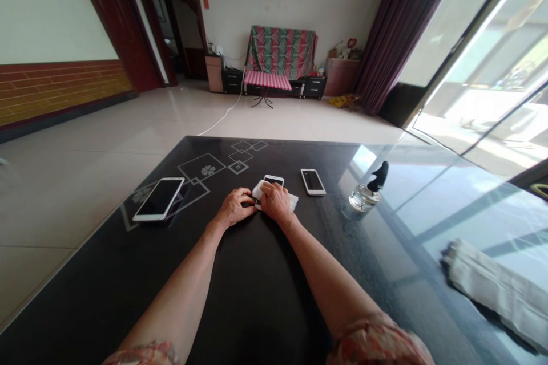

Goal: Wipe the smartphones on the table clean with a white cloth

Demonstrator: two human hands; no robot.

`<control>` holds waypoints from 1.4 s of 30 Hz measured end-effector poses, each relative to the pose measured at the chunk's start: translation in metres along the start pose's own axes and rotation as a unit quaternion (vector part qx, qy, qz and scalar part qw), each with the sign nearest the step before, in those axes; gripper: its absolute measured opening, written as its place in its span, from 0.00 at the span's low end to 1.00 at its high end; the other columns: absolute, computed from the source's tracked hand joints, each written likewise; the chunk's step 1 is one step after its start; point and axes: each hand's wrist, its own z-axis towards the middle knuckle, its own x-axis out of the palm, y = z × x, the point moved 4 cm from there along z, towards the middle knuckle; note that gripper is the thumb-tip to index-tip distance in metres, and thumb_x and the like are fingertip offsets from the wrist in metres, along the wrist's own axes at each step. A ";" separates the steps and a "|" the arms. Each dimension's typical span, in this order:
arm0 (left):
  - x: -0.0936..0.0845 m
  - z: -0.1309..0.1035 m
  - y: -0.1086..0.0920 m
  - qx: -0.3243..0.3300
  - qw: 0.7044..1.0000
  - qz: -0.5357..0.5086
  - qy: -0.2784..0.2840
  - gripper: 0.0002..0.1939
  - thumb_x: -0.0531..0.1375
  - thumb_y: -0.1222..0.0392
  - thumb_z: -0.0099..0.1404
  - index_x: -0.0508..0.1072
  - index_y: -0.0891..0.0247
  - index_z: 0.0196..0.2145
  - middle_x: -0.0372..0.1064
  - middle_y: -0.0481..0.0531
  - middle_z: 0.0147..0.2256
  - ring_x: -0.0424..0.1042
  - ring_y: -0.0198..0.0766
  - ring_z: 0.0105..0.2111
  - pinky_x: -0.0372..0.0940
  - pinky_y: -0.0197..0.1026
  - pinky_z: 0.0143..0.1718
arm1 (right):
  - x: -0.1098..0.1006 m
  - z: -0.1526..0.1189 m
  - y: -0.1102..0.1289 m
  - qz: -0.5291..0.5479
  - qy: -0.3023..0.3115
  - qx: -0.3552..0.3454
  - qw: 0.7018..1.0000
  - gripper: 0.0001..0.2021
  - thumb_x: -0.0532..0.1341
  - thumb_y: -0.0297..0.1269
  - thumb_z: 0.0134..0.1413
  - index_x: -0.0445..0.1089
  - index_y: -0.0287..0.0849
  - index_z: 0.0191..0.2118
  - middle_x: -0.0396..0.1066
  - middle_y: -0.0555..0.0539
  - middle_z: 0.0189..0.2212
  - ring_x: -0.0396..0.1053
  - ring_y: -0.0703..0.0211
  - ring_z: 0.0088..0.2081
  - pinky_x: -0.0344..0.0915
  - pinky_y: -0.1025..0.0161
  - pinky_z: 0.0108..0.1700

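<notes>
The middle phone (277,180), at twelve o'clock on the black table (257,279), seems best steadied by the left hand (233,207), curled at its nine-o'clock side, grip I cannot tell, while the right hand (276,202) should press evenly the white cloth (293,201) it holds.

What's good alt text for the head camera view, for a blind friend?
A person's right hand presses a white cloth onto a white phone, left hand close beside it, on a glossy black table. A larger white device lies left; another phone and a black-topped clear bottle sit right.
</notes>
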 end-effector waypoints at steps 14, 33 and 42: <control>-0.001 0.000 -0.004 -0.012 1.000 0.006 0.012 0.06 0.67 0.56 0.53 0.79 0.58 0.30 0.71 0.51 0.44 0.70 0.43 0.43 0.66 0.45 0.47 | 0.011 0.035 -0.016 -0.008 -0.014 0.006 1.000 0.12 0.52 0.30 0.57 0.72 0.48 0.39 0.72 0.49 0.45 0.63 0.55 0.47 0.56 0.60 0.48; 0.001 0.001 0.000 -0.012 1.000 0.000 0.012 0.07 0.67 0.55 0.52 0.78 0.57 0.30 0.70 0.50 0.44 0.70 0.43 0.43 0.65 0.45 0.47 | 0.009 0.030 -0.037 0.030 -0.053 0.125 0.990 0.14 0.50 0.30 0.57 0.73 0.45 0.40 0.69 0.46 0.51 0.62 0.52 0.50 0.58 0.59 0.48; 0.003 0.002 0.001 -0.004 1.000 0.000 -0.001 0.07 0.67 0.54 0.52 0.79 0.57 0.29 0.71 0.50 0.42 0.70 0.41 0.42 0.65 0.44 0.47 | -0.007 -0.008 -0.031 -0.010 -0.052 0.051 0.997 0.12 0.50 0.30 0.60 0.71 0.45 0.37 0.70 0.48 0.49 0.64 0.55 0.47 0.58 0.64 0.47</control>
